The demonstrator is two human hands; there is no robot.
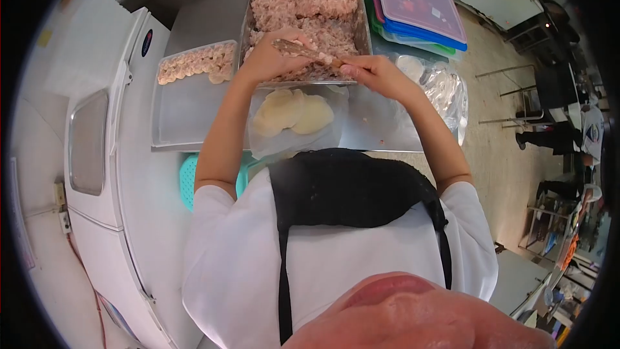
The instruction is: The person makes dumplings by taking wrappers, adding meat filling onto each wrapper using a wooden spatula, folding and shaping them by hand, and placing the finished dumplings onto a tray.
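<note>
My right hand point(376, 73) is closed around the handle of a spatula point(303, 50) whose flat blade is smeared with meat. That blade lies across my left hand point(276, 58), which is cupped with curled fingers; whatever is in its palm is mostly hidden. Both hands are over the near end of a deep metal pan point(365, 19) heaped with pinkish minced meat point(303, 0). Closer to my body, round pale dough wrappers point(294, 112) lie overlapping on a clear plastic sheet point(268, 145). To the left, a clear tray point(159, 76) holds rows of filled dumplings point(197, 63).
Stacked coloured lids point(420, 3) stand right of the pan, with a clear plastic bag point(445, 94) nearer me. Everything rests on a metal table point(187, 113). A white refrigerator point(139, 155) is at left, a turquoise basket point(188, 181) below the table edge. Other people point(568, 139) are far right.
</note>
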